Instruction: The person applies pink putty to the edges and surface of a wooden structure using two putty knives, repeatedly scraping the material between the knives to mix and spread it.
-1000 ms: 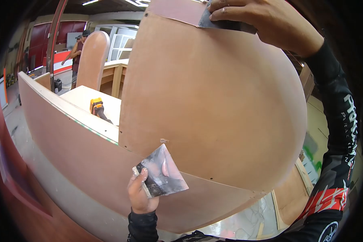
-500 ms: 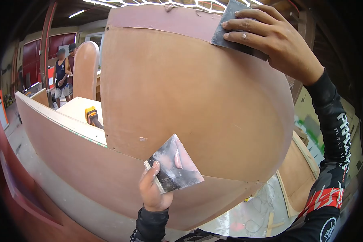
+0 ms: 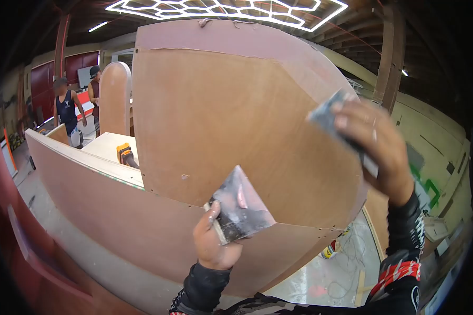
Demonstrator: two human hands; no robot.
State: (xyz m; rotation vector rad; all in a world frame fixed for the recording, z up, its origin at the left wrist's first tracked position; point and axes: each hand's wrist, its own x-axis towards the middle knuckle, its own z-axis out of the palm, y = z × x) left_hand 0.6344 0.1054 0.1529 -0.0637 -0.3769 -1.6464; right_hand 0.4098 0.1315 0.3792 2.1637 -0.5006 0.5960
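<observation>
My left hand is closed on the edge of a flat square filler spreader, with the thumb on top. Pink and grey filler smears its face, with a thicker pink ridge near the middle. My right hand, blurred by motion, grips a dark grey filler spreader against the right side of a large curved wooden panel. A pink filler band runs along the panel's top and down its right side. Small lumps of filler stick up at the top edge.
A low curved wall runs left below the panel. A yellow and black power tool lies on the ledge behind it. Two people stand at the back left. A tin and loose cord are on the floor at right.
My right hand has swept its spreader down and to the right from the panel's top edge, and filler now coats the upper right side. The left hand shifted slightly right in view.
</observation>
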